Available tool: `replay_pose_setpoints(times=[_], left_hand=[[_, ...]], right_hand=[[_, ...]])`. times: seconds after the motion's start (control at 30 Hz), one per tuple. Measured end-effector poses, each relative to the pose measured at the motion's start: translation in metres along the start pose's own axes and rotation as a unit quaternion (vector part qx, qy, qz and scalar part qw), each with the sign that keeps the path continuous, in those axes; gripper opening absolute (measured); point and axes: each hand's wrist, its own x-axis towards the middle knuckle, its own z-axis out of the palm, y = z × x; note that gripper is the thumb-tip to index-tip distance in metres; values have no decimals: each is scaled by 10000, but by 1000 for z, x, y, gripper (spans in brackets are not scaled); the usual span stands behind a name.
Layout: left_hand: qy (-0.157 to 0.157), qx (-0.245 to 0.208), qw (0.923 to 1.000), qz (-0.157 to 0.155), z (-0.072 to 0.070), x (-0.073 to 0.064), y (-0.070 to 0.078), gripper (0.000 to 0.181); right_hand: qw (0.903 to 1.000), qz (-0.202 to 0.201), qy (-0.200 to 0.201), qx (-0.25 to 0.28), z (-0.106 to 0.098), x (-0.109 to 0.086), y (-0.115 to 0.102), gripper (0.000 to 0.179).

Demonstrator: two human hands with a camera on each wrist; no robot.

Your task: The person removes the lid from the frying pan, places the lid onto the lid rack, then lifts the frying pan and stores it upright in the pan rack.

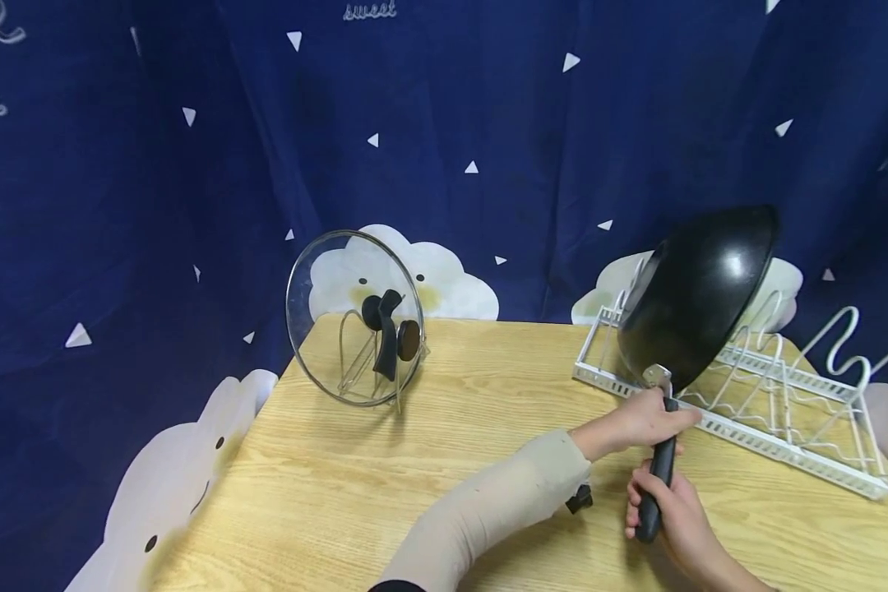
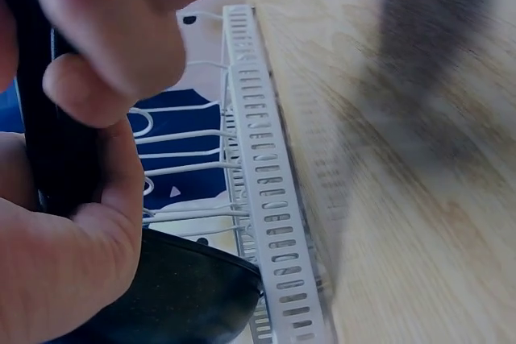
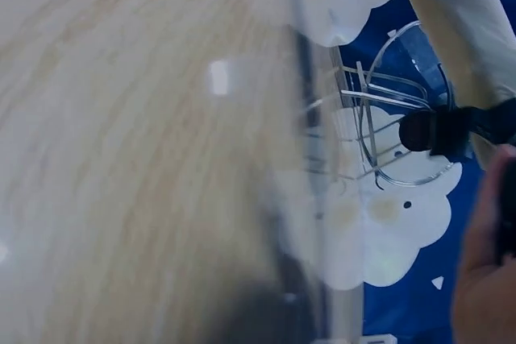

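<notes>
A black wok [image 1: 699, 292] stands tipped on its side at the left end of a white wire rack [image 1: 784, 448], its dark underside facing me. Its black handle [image 1: 663, 464] slants down toward me from a metal bracket. My left hand [image 1: 647, 418] grips the handle close to the bracket. Lower down, my right hand [image 1: 673, 514] curls round the handle near its end. The left wrist view has the wok's edge [image 2: 201, 288] right at the rack's slotted rail [image 2: 270, 175]. Only part of the right hand [image 3: 488, 279] appears in the right wrist view.
At the table's back left, a glass lid [image 1: 326, 329] with a black knob leans upright in a small wire stand [image 1: 355, 362]. White dividers [image 1: 851, 353] rise from the rack's right part. A dark blue curtain [image 1: 444, 99] hangs behind the wooden table [image 1: 326, 493].
</notes>
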Motion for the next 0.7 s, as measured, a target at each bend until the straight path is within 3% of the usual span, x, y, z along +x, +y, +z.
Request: replay_pose_setpoints(times=[0.17,0.23,0.47,0.7], left_hand=[[-218,-9,9998,20,-2,2,-5,34],[-302,-167,9994,23,-3,3,-6,33],[-488,-439,9978,-73,-2,4,-11,31],[-677,-759,9948,-112,-6,4,-14,27]], right_hand=[[9856,1126,462,-1170,-2,3,-13,16],[9785,1336,309,-1544,-6,4,-17,18],[9604,1790,-252,-2119,-17,7,-21,33],[9510,1974,-382,-2350,-22,12,-18,33]])
